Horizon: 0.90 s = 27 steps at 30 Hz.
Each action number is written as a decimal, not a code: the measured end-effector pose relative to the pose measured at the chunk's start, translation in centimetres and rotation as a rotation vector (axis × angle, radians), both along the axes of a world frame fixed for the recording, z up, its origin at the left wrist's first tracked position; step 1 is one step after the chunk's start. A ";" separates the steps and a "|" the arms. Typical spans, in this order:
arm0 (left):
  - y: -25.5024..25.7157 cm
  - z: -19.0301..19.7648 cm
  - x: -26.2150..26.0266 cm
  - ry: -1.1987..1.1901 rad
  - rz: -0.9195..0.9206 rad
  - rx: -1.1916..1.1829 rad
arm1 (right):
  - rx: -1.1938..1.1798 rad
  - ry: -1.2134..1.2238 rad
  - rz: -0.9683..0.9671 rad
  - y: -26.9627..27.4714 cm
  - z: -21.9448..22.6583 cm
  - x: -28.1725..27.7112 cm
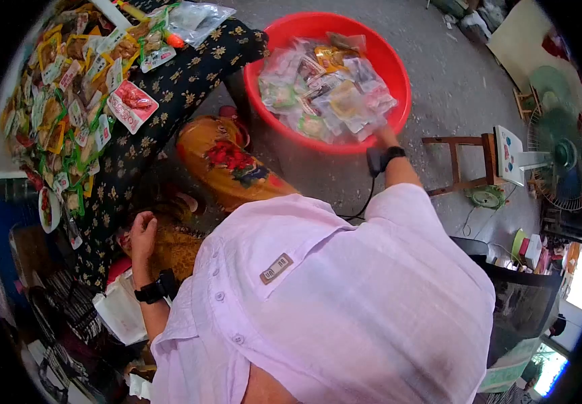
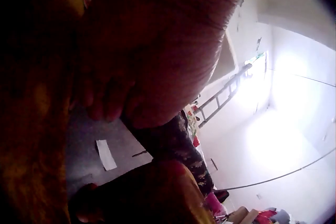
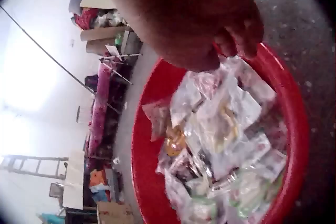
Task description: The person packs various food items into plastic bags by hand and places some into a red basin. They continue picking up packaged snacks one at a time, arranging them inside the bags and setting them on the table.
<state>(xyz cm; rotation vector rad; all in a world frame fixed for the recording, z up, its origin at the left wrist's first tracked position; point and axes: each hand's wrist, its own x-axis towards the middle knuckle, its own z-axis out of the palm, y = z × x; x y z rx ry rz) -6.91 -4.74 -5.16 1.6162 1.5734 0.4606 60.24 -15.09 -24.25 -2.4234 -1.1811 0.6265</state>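
Extending over the near rim of a red basin (image 1: 404,87), a person's right hand (image 3: 199,24) is poised with loosely bent fingers just above clear plastic packets (image 1: 335,94); whether the fingertips pinch one cannot be told. These packets fill the basin ahead and to the left of this hand, with an orange-yellow packet (image 1: 331,59) on the side farther from it. To its right stands a wooden stool (image 1: 458,183), and beyond that a green fan (image 1: 565,153).

The left hand (image 1: 143,233) is held near the person's patterned orange clothing (image 1: 227,165), its fingers loosely curled and holding nothing. Ahead and to the left of it, a tabletop under a dark floral cloth (image 1: 193,77) carries a heap of colourful small food packets (image 1: 62,101). A red-and-white packet (image 1: 132,106) lies at the heap's edge, directly ahead of the left hand.
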 end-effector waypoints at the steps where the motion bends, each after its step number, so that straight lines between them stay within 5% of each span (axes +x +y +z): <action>1: -0.1 -0.2 -0.4 -0.069 0.032 -0.023 | 0.094 0.150 -0.047 0.0 0.0 -1.7; 5: -0.5 -0.6 -2.6 -0.350 0.179 -0.068 | -0.115 0.168 0.168 3.2 3.6 -8.0; 8: -1.4 -1.2 -5.8 -0.281 0.308 0.101 | -0.018 0.347 0.233 7.4 5.5 -11.1; 10: -2.7 -1.0 -6.7 -0.187 0.481 0.264 | -0.096 0.392 0.122 10.1 11.9 -15.7; 12: -4.0 -1.0 -9.0 -0.272 0.508 0.223 | 0.046 0.582 0.228 13.3 10.0 -17.4; 13: -4.1 -1.3 -9.9 -0.040 0.490 0.389 | 0.149 0.671 0.225 14.4 10.1 -19.1; 17: -8.0 -0.9 -12.0 0.241 0.731 0.423 | 0.195 0.716 0.443 15.3 16.4 -28.1; 19: -9.4 -0.7 -13.5 0.362 0.817 0.409 | 0.369 0.654 0.598 16.5 13.8 -30.5; 22: -10.5 -1.5 -18.2 0.787 0.861 0.763 | 0.509 0.468 0.755 16.3 16.1 -35.2; 27: -12.9 -3.2 -23.8 0.865 1.024 0.380 | 0.694 0.108 0.980 15.9 17.5 -38.7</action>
